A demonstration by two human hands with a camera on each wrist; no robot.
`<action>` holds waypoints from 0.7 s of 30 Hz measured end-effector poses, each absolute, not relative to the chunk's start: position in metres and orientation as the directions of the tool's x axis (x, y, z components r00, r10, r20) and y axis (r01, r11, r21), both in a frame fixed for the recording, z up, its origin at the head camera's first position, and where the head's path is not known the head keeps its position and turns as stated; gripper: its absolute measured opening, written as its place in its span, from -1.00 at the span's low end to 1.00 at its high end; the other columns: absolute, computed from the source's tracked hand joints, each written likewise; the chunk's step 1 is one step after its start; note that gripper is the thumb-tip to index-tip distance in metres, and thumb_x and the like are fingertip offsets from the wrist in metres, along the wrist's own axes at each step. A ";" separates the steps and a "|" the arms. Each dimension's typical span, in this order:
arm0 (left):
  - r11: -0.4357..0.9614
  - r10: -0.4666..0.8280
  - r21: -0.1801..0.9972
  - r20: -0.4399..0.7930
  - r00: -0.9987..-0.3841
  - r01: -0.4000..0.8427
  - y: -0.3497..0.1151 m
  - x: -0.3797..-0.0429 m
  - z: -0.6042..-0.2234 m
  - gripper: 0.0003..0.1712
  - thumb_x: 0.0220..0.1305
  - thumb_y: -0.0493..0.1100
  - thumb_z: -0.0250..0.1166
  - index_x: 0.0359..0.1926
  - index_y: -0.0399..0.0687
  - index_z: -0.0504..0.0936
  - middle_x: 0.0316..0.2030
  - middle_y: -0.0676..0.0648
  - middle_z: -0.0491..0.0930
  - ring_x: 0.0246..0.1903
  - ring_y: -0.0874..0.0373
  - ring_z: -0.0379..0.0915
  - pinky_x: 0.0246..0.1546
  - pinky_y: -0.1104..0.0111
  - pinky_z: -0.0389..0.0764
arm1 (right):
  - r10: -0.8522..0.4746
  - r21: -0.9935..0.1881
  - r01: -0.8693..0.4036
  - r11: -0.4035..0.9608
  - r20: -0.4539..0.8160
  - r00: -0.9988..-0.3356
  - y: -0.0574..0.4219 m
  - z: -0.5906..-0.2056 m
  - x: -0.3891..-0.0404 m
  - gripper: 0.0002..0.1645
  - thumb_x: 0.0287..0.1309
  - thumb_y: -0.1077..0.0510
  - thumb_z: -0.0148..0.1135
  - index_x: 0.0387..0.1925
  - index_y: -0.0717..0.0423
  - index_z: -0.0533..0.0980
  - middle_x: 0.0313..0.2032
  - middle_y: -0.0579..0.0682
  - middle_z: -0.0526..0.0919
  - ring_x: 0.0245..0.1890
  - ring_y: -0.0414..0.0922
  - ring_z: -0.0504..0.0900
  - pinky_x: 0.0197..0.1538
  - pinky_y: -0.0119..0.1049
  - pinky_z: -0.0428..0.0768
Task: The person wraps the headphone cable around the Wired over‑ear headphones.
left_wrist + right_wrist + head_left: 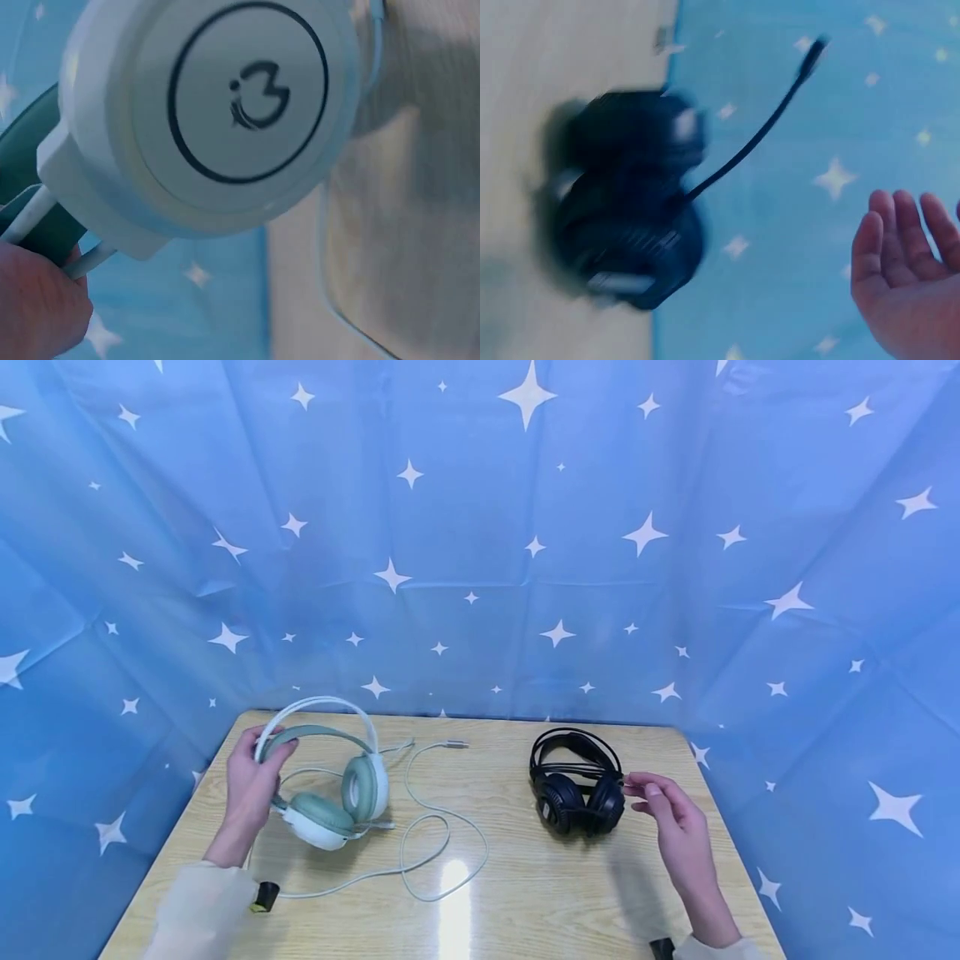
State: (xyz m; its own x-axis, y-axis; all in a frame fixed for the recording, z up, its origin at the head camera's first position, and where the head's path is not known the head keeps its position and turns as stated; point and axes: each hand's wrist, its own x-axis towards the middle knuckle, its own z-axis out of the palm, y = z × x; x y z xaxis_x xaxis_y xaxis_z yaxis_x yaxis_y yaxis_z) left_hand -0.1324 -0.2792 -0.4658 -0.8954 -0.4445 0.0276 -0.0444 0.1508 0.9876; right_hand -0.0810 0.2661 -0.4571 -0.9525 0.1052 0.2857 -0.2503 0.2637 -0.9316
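On the left side of the table, my left hand (251, 781) grips the headband of a white and green headset (381, 789), thumb and fingers around its left side. The left wrist view shows one white ear cup (247, 112) up close, with a black ring and logo, and part of the left hand (37, 304) at the band. A black headset (558, 802) rests on the right side. My right hand (682, 827) is just beside it, fingers extended. In the right wrist view, the black headset (630, 217) is blurred, its microphone boom sticking out, apart from the right hand (915, 285).
A pale green cable (487, 852) loops over the middle of the wooden table (540, 902), its plug (456, 744) near the back. Behind and at both sides hangs a blue curtain (480, 527) with white stars.
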 end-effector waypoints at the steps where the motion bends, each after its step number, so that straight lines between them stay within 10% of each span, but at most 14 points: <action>1: 0.221 -0.416 0.975 0.074 -0.906 -0.021 -0.273 -0.132 -0.462 -0.61 0.34 -0.19 0.40 0.13 -0.16 0.55 -0.53 0.18 0.43 -0.67 0.29 0.29 -0.61 0.45 0.37 | 0.089 -0.923 -0.284 0.262 0.316 -0.945 0.259 -0.452 -0.079 -0.58 0.63 0.21 -0.11 0.12 0.48 0.53 -0.02 -0.03 0.71 -0.04 -0.24 0.70 -0.03 -0.44 0.65; 8: 0.439 -0.205 0.881 0.291 -0.935 0.177 -0.229 -0.125 -0.444 -0.44 0.20 -0.26 0.49 0.22 -0.17 0.56 -0.07 -0.05 0.64 -0.20 0.29 0.47 -0.16 0.47 0.44 | -0.069 -0.869 -0.450 0.207 0.446 -0.893 0.206 -0.425 -0.065 -0.67 0.55 0.40 -0.10 0.07 0.35 0.59 -0.02 0.10 0.72 -0.03 -0.17 0.69 0.03 -0.42 0.64; 21: 0.288 0.077 0.865 0.406 -0.911 0.410 -0.174 -0.118 -0.432 -0.45 0.17 -0.33 0.44 0.21 -0.11 0.56 -0.11 -0.04 0.71 -0.19 0.17 0.59 -0.13 0.34 0.55 | -0.225 -0.930 -0.315 0.188 0.271 -0.936 0.111 -0.455 -0.086 -0.45 0.59 0.13 0.01 0.50 0.09 0.28 0.42 0.05 0.43 0.41 0.01 0.42 0.35 -0.17 0.48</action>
State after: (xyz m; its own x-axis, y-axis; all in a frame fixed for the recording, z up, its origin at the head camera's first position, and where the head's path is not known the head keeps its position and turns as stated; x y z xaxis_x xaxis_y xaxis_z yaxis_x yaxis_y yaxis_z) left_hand -0.1176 -0.1738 -0.4318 -0.9107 0.0770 0.4059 0.4101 0.2880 0.8654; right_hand -0.0861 0.1112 -0.4547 -0.9359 -0.2247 0.2711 -0.3147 0.1881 -0.9304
